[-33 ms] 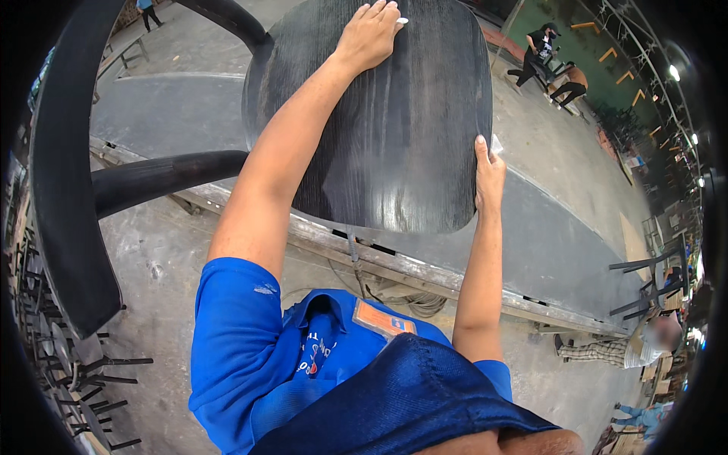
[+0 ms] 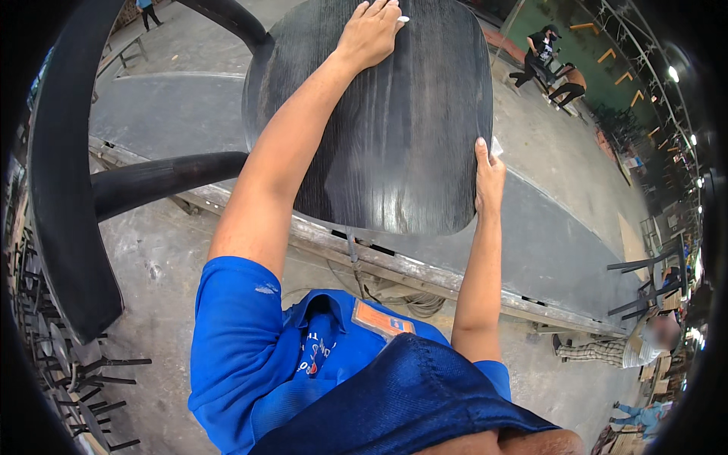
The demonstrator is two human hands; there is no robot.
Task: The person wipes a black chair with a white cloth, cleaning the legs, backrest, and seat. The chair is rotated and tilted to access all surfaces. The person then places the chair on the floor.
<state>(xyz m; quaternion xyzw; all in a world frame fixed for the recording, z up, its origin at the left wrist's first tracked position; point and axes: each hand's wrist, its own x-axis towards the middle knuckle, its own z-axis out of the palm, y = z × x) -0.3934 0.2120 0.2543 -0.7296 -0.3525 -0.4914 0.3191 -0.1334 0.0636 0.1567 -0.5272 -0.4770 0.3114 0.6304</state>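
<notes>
A black wooden chair (image 2: 425, 114) lies before me with the seat facing up, its grain showing. Two thick posts join the seat to a curved back rail (image 2: 64, 174) on the left. My left hand (image 2: 369, 34) presses on the far part of the seat, its fingers bent over a small white thing that pokes out beside the thumb. What that thing is, I cannot make out. At the seat's right edge is my right hand (image 2: 489, 178), gripping the rim with the thumb on top; its other fingers are hidden. A whitish scrap shows behind that thumb.
Beneath the chair runs a long grey-topped workbench (image 2: 546, 243) with a worn near edge. A hose (image 2: 353, 250) and coiled cable (image 2: 425, 305) hang below. Stacked chair frames (image 2: 91, 387) stand at lower left. Several people are farther off, two (image 2: 557, 68) at upper right.
</notes>
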